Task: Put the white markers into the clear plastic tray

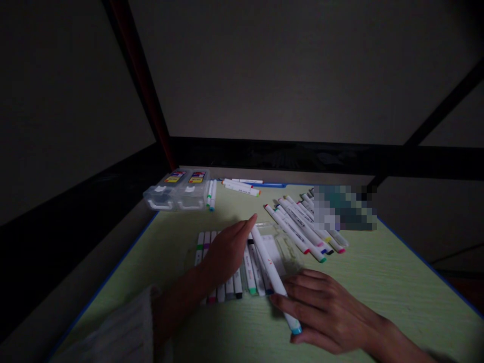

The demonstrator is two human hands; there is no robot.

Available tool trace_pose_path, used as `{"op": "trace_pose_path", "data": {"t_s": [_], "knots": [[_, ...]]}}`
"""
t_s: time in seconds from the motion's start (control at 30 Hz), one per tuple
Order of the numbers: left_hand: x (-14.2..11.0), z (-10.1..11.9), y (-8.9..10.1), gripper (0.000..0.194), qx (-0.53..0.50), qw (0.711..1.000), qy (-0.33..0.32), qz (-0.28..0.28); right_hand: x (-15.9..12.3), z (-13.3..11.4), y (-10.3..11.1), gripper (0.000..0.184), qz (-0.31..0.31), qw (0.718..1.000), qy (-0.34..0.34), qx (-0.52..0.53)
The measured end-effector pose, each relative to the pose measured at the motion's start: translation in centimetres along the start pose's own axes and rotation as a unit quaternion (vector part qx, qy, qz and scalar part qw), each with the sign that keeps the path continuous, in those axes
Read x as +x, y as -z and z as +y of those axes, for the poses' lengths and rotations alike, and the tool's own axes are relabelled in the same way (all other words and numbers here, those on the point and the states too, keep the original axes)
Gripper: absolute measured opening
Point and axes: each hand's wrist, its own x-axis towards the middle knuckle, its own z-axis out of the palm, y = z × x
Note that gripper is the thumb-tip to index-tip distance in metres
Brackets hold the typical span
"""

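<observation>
A white marker with a blue end (271, 267) slants over a clear plastic case (289, 247). My right hand (328, 310) grips its lower part, with the thumb and a finger on either side near the blue end. The fingers of my left hand (229, 249) are drawn together at the marker's upper end; their undersides are hidden. Beneath my left hand lies a row of white markers (247, 272) with coloured bands, side by side in the case. Part of that row is covered by my left hand and wrist.
Loose markers (298, 224) lie in a pile at the right, beside a pixelated patch. Two clear handled boxes (192, 189) stand at the back left, with two markers (212, 195) alongside. More markers (242, 187) lie near the green table's (385, 272) far edge.
</observation>
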Motion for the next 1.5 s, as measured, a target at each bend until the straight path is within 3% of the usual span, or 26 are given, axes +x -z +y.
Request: {"op": "trace_pose_path", "data": {"t_s": [0.43, 0.87, 1.5], "knots": [[0.2, 0.12, -0.22, 0.051, 0.054, 0.996, -0.019, -0.07, 0.2, 0.3, -0.18, 0.041, -0.04, 0.997, -0.062, -0.004], [0.36, 0.37, 0.21, 0.043, 0.012, 0.989, -0.07, -0.126, 0.2, 0.38, -0.23, 0.043, -0.062, 0.995, -0.078, -0.015], [0.46, 0.59, 0.53, 0.04, 0.01, 0.987, -0.079, -0.137, 0.33, 0.35, -0.31, 0.041, -0.042, 0.995, -0.069, -0.052]]}}
